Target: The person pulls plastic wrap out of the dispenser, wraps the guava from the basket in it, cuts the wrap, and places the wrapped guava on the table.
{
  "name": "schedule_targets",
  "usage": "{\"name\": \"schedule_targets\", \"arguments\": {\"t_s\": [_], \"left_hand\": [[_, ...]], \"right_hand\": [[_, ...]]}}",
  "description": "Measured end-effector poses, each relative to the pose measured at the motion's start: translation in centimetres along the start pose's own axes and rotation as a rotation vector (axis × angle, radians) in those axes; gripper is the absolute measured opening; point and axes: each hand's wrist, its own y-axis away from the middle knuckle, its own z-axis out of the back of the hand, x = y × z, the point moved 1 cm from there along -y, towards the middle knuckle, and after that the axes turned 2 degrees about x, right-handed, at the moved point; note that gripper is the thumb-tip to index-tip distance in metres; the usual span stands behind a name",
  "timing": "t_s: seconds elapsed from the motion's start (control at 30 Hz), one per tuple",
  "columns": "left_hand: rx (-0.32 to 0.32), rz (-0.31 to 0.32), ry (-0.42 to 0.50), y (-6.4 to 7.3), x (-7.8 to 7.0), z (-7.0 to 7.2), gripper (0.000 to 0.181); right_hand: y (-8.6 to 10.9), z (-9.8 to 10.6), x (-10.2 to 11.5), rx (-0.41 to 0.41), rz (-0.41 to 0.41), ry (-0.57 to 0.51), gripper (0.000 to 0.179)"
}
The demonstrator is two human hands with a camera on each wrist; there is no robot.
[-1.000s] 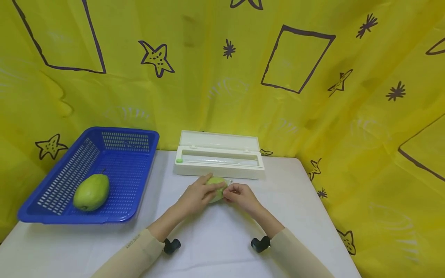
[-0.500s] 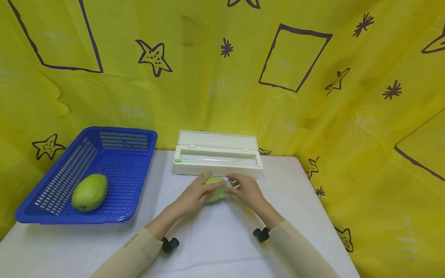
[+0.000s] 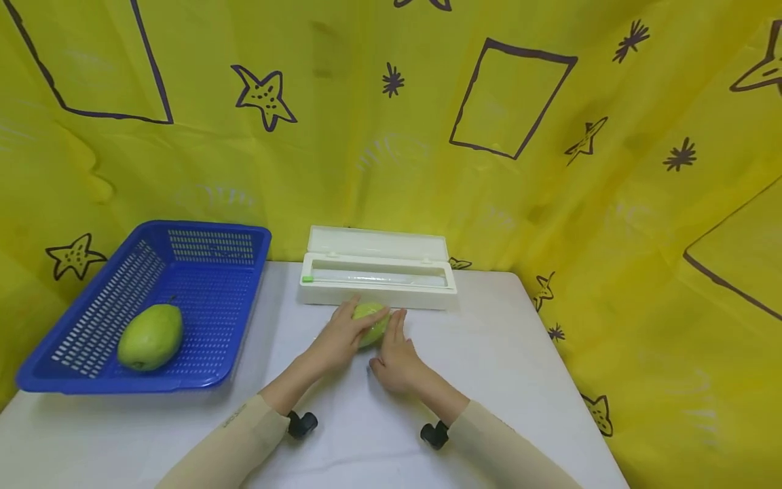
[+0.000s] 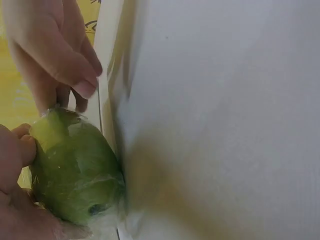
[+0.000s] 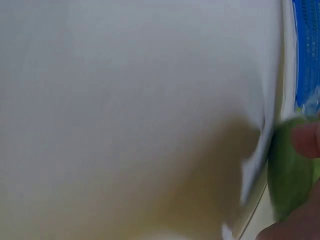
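An oval green fruit wrapped in clear film lies on the table, in front of the long white box. My left hand holds it from the left, thumb and fingers round its sides. In the left wrist view the wrapped fruit shows a dark end spot, and the film glistens. My right hand touches the fruit's right end, its fingers extended and its thumb apart. The right wrist view is blurred, with the fruit at its right edge.
A white film dispenser box stands open behind the hands, a roll of film inside. To the left, a blue plastic basket holds another green fruit. A yellow patterned curtain hangs behind the white table.
My right hand has let go of the film end it was pinching, moved down and left, and straightened its fingers along the fruit's right end. The left hand still holds the fruit.
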Motion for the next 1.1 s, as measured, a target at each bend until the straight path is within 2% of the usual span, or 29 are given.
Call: {"name": "schedule_targets", "arguments": {"t_s": [0.07,0.23,0.33,0.4,0.47,0.53,0.57,0.6,0.67,0.73,0.8,0.87,0.97,1.03,1.1], "left_hand": [[-0.017,0.001,0.000,-0.1,0.0,0.1,0.050],[-0.074,0.003,0.022,-0.5,0.2,0.4,0.046],[-0.067,0.003,0.043,-0.7,0.3,0.4,0.046],[-0.050,0.008,0.040,-0.6,0.3,0.2,0.047],[-0.030,-0.002,0.020,-0.6,0.3,-0.1,0.049],[-0.007,-0.024,-0.014,-0.5,0.2,-0.4,0.051],[-0.002,-0.046,-0.032,-0.4,0.1,-0.6,0.053],[0.002,-0.073,-0.040,-0.3,0.0,-0.7,0.054],[0.012,-0.118,-0.028,-0.1,-0.1,-0.8,0.060],[0.020,-0.143,0.016,0.2,-0.1,-0.6,0.067],[0.022,-0.135,0.115,0.5,0.0,-0.3,0.074],[0.001,-0.100,0.227,0.9,0.4,0.3,0.072],[-0.084,-0.041,0.341,1.3,1.1,1.1,0.057],[-0.116,-0.004,0.365,1.5,1.5,1.4,0.051],[-0.086,0.022,0.353,1.7,1.9,1.3,0.052]], "right_hand": [[-0.1,-0.4,0.8,0.009,-0.010,0.007,0.100],[0.8,-0.7,2.1,0.062,0.051,0.039,0.103],[1.8,0.6,2.1,0.142,0.079,-0.003,0.097],[2.5,2.3,1.9,0.169,0.095,-0.015,0.080],[2.9,4.1,1.5,0.123,0.099,-0.026,0.054],[2.9,5.7,0.8,-0.020,0.097,-0.024,0.030],[2.7,6.2,0.4,-0.101,0.097,-0.025,0.024],[2.4,6.6,-0.1,-0.160,0.105,-0.047,0.028],[1.8,6.6,-1.1,-0.202,0.130,-0.085,0.059],[1.3,6.1,-1.9,-0.153,0.171,-0.121,0.096],[0.8,5.3,-2.5,-0.063,0.192,-0.154,0.116],[0.4,4.6,-2.8,-0.023,0.209,-0.150,0.115],[0.3,4.0,-3.0,-0.041,0.228,-0.114,0.099],[0.4,3.8,-3.0,-0.077,0.250,-0.076,0.089],[0.3,3.7,-3.2,-0.098,0.266,-0.045,0.086]]}}
